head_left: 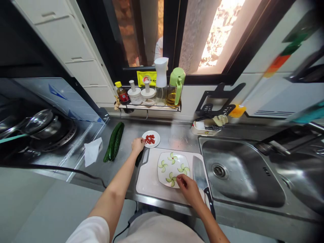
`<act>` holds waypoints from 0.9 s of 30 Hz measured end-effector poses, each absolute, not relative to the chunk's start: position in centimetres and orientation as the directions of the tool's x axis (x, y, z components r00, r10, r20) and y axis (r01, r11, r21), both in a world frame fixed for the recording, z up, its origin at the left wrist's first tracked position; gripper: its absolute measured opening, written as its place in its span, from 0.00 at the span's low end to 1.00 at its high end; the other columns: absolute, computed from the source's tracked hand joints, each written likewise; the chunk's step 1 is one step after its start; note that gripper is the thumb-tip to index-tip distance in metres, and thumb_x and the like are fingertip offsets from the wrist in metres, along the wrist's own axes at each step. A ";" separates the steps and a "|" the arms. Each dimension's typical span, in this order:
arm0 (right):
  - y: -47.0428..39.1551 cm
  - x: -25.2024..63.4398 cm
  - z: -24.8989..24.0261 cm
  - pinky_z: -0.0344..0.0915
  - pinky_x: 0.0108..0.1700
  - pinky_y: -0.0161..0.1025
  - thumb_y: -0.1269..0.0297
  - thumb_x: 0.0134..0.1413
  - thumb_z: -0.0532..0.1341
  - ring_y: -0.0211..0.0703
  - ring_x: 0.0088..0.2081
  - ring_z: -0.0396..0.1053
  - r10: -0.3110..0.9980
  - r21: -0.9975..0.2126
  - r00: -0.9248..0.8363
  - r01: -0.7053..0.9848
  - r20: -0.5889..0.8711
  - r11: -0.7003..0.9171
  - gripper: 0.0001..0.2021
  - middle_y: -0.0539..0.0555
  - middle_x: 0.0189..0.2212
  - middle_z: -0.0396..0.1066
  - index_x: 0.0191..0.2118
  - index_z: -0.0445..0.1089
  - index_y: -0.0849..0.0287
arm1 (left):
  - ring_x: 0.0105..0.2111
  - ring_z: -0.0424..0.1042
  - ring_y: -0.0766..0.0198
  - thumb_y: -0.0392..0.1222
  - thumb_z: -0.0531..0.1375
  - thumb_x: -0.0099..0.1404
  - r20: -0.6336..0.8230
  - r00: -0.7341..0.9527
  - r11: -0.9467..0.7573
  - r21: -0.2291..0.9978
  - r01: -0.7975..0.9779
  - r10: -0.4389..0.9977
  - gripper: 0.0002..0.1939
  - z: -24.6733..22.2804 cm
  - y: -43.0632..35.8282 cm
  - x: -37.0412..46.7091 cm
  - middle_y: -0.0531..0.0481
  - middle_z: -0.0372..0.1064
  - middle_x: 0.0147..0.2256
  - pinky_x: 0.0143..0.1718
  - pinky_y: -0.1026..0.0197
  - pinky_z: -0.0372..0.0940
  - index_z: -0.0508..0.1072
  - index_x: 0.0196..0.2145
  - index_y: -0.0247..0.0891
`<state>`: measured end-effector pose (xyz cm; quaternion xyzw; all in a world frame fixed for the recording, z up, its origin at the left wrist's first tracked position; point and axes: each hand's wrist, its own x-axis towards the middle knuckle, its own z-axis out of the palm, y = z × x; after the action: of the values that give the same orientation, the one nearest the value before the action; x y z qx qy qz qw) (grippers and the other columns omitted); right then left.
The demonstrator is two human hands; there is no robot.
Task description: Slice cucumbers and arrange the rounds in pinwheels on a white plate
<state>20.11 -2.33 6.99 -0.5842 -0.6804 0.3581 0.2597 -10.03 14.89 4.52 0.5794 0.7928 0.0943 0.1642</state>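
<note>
My left hand (138,145) is at the left rim of a small white plate (157,143) that bears small red pieces (150,139); its fingers are pinched, and anything between them is too small to make out. Over the lower right edge of a larger white plate (169,170) is my right hand (186,187), with thumb and fingertips together and their content unclear. Green slices form pinwheels (172,158) on that plate; the top one has a red centre. Beneath it lies a white cutting board (149,182), with a cleaver (199,172) along its right side.
Two cucumbers (114,141) and a white tissue (92,152) lie to the left, near a stove with a pot (48,128). Behind, a rack (152,107) holds bottles and jars. At the right is a steel sink (238,168). A dark object (138,158) lies beside the board.
</note>
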 end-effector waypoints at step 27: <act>-2.1 20.4 7.3 0.58 0.27 0.35 0.54 0.55 0.52 0.40 0.25 0.65 0.985 -0.788 -0.155 0.615 -0.068 0.042 0.14 0.52 0.22 0.69 0.30 0.70 0.57 | 0.44 0.69 0.53 0.41 0.55 0.60 -0.202 -0.269 0.311 0.220 0.925 0.942 0.09 3.5 16.1 -8.3 0.42 0.73 0.40 0.46 0.52 0.56 0.75 0.34 0.39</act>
<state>20.35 -2.07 7.27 -0.5947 -0.6726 0.3539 0.2620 -8.35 16.07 3.50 0.5861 0.7961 0.0289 0.1481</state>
